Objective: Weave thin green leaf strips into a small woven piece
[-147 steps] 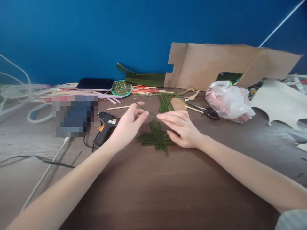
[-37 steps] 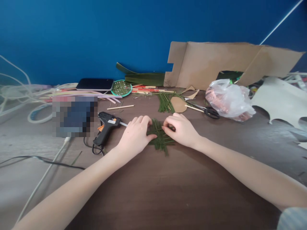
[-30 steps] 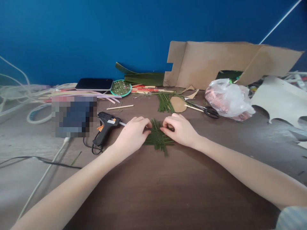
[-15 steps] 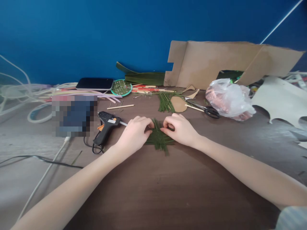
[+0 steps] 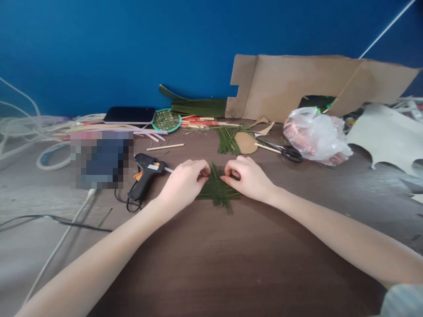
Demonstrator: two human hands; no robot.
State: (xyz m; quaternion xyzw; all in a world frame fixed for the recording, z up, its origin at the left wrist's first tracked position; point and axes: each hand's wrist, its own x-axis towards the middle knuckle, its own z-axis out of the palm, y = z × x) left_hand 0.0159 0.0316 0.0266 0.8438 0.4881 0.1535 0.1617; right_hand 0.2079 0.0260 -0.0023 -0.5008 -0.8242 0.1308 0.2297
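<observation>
Crossed green leaf strips (image 5: 218, 189) lie on the dark wooden table, some running sideways and others toward me. My left hand (image 5: 188, 180) is at their left side, thumb and fingertips pinched together on the strips' edge. From the right, my right hand (image 5: 247, 178) pinches at the strips in the same way, its fingers curled. The exact strip in each pinch is too small to make out. Just left of my left hand rests a black glue gun (image 5: 147, 174), a glue stick reaching from its back toward my wrist.
Behind lie more cut leaf strips (image 5: 227, 140), an oval cardboard piece (image 5: 247, 143) and black-handled scissors (image 5: 291, 153). A plastic bag (image 5: 317, 136) and folded cardboard (image 5: 280, 88) stand at the right. A phone (image 5: 130, 115), a round green-rimmed dish (image 5: 167, 120) and cables (image 5: 59, 244) are on the left.
My left hand has shifted slightly left, away from the middle of the leaf strips. My right hand stays in about the same place, still pinching.
</observation>
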